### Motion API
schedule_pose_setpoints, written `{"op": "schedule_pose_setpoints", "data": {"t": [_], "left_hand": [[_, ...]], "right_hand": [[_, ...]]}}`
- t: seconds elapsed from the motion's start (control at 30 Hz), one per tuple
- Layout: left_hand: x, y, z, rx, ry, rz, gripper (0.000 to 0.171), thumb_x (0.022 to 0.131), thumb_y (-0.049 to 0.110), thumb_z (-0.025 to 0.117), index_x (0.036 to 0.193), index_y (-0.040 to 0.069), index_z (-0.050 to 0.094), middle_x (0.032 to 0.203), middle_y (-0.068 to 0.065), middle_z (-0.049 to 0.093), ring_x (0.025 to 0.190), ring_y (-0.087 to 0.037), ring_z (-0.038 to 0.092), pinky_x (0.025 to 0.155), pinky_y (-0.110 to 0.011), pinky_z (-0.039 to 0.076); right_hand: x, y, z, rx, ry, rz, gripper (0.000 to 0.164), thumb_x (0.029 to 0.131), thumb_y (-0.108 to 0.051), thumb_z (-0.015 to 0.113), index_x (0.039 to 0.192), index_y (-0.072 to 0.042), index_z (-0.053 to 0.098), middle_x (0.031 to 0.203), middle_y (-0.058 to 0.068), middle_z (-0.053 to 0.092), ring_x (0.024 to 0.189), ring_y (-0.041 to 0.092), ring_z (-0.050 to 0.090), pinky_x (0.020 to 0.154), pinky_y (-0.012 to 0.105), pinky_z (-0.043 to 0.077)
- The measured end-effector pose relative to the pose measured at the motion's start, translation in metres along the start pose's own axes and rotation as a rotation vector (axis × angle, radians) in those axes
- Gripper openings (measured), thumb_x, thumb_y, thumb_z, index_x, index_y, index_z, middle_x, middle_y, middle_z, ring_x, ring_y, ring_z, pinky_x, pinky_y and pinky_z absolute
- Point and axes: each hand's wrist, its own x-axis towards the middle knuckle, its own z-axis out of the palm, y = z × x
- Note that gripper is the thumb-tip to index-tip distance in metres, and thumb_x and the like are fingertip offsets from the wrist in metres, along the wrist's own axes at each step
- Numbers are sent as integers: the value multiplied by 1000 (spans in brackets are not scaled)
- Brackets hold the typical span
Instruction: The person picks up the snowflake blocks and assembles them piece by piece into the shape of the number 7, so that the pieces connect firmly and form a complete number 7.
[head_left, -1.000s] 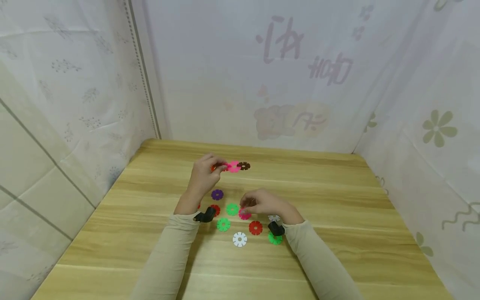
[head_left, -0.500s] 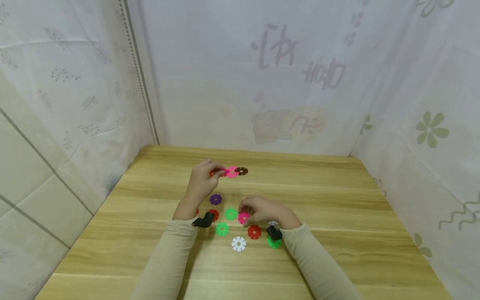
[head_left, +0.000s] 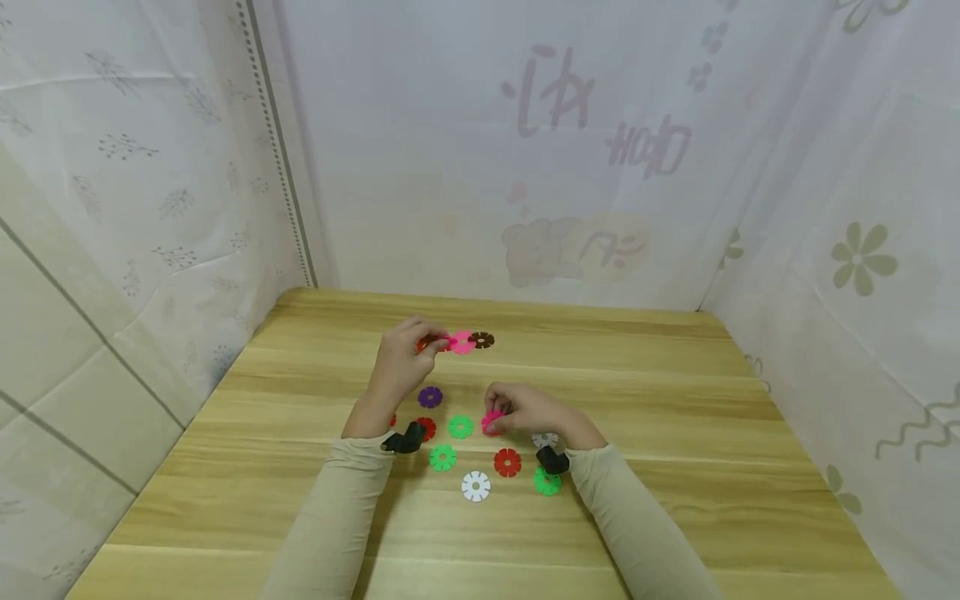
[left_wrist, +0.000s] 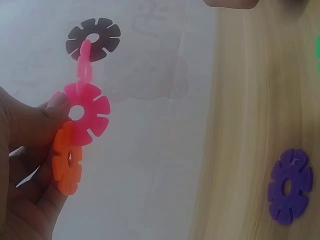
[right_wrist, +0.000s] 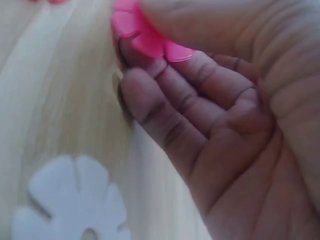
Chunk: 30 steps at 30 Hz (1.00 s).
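My left hand pinches a chain of slotted, flower-shaped plastic discs. In the left wrist view the chain runs from an orange disc through a deep pink disc and a lighter pink disc to a dark brown disc at the far end. Thumb and fingers cover part of the orange and deep pink discs. Lower down and to the right, my right hand pinches a single pink disc between thumb and fingers, partly hidden by the thumb.
Loose discs lie on the wooden table: purple, green, another green, red, white, and several others, some beneath the wrists. Patterned cloth stands behind the table and at both sides.
My right hand's fingers have closed on the pink disc, lifting it slightly from where it lay. The left hand keeps its hold on the chain; the head view has shifted a little.
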Motion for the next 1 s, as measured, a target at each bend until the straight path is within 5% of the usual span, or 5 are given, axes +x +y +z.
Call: {"op": "schedule_pose_setpoints", "data": {"t": [0.27,0.5,0.77,1.0], "left_hand": [[0,0,-1,-1,-20,-19,6,90,4,75,95,6,76,91,-1,67,80,-16,64,70,-32,54],[2,-1,-1,7,-39,-24,6,91,5,75,96,8,77,91,1,68,79,-15,63,69,-32,54],[2,-1,0,11,-36,-26,7,91,7,75,97,9,77,92,1,68,80,-15,62,69,-32,53],[2,-1,-2,17,-30,-8,6,91,7,75,97,9,77,91,2,68,79,-15,62,68,-31,52]], "right_hand": [[-4,1,-10,184,65,52,11,99,-13,66,105,-11,56,93,3,74,76,23,72,61,35,56],[-4,3,-17,85,170,-7,8,97,-14,70,101,-13,63,93,-2,74,81,19,71,71,30,57],[-7,2,-26,147,184,-41,8,99,-14,66,105,-9,70,93,15,74,78,33,71,66,43,60],[-1,-6,-42,193,293,-73,13,99,-17,66,108,-8,71,93,18,74,82,43,70,70,57,58]]}}
